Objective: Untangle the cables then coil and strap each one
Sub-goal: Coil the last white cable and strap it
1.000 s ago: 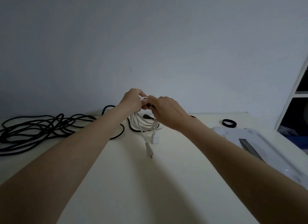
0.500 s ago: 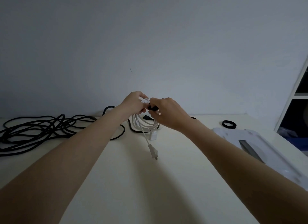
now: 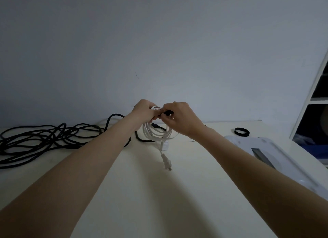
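Observation:
A coiled white cable hangs above the cream table at the far middle, its top gripped by my left hand. Its white plug dangles down to the tabletop below a small white block. My right hand is right beside the left and pinches a black strap at the top of the coil. A tangled black cable lies spread over the left of the table, and one loop of it runs behind the white coil.
A black strap ring lies at the back right of the table. A white flat device sits along the right edge. A white shelf unit stands at the far right. The wall is close behind.
Both hands have lifted the white coil a little, and the plug has swung slightly right. The black strap now shows more plainly in my right fingers.

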`<state>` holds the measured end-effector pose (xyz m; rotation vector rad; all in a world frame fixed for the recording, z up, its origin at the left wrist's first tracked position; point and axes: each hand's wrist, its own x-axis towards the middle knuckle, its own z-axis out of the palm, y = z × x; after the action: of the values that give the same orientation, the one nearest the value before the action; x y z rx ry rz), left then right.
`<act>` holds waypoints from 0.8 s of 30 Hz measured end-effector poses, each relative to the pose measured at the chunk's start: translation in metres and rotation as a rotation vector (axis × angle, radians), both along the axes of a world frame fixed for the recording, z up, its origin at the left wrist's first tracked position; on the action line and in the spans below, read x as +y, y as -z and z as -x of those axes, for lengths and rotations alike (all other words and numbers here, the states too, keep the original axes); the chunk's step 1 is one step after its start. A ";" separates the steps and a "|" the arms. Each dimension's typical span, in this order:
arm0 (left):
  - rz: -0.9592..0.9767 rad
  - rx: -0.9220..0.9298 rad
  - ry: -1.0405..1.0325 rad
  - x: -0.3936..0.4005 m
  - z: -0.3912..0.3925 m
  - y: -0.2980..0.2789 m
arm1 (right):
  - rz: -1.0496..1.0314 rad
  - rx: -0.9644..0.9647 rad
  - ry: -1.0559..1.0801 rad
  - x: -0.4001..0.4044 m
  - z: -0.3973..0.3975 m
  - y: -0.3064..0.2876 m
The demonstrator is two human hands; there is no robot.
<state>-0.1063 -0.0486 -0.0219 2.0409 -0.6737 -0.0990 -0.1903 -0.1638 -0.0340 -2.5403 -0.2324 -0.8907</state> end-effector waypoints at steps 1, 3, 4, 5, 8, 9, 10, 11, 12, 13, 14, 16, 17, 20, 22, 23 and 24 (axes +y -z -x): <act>0.000 0.001 -0.006 -0.002 0.000 0.001 | -0.003 -0.005 -0.003 0.000 0.002 -0.001; 0.003 0.008 -0.010 -0.005 0.001 0.001 | -0.033 0.001 -0.018 -0.001 0.006 -0.003; 0.005 0.016 -0.003 -0.006 0.002 0.002 | -0.044 0.007 -0.019 -0.003 0.007 -0.004; 0.008 0.027 0.010 -0.006 0.002 0.001 | -0.062 0.016 -0.007 -0.006 0.008 -0.007; -0.028 0.080 0.073 -0.006 0.005 -0.003 | -0.156 0.012 0.062 -0.018 0.008 -0.016; -0.053 0.090 0.103 -0.005 0.006 -0.006 | -0.192 0.001 0.092 -0.023 0.007 -0.020; -0.069 0.095 0.145 -0.004 0.007 -0.009 | -0.236 -0.005 0.121 -0.029 0.005 -0.023; -0.067 0.106 0.193 -0.002 0.009 -0.012 | -0.301 0.006 0.145 -0.035 0.003 -0.025; -0.050 0.122 0.242 -0.001 0.010 -0.014 | -0.393 0.031 0.154 -0.038 0.003 -0.026; -0.035 0.134 0.288 0.000 0.012 -0.016 | -0.497 0.069 0.157 -0.040 0.003 -0.027; -0.038 0.132 0.325 0.000 0.014 -0.018 | -0.588 0.116 0.158 -0.041 0.003 -0.026; -0.089 0.104 0.377 0.001 0.017 -0.020 | -0.709 0.222 0.154 -0.040 0.005 -0.024; -0.110 0.090 0.394 0.002 0.019 -0.020 | -0.757 0.269 0.147 -0.038 0.006 -0.024; -0.113 0.066 0.423 0.003 0.023 -0.018 | -0.865 0.378 0.120 -0.037 0.007 -0.024; -0.132 0.032 0.427 0.002 0.025 -0.016 | -0.914 0.458 0.091 -0.036 0.007 -0.024; -0.139 0.020 0.429 0.002 0.025 -0.016 | -0.924 0.499 0.079 -0.034 0.008 -0.024; -0.133 0.019 0.434 0.002 0.025 -0.015 | -0.937 0.531 0.070 -0.034 0.009 -0.023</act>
<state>-0.1313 -0.0464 -0.0072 1.9845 -1.1147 -0.4237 -0.1989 -0.1975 -0.0107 -1.7891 0.3632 -0.2052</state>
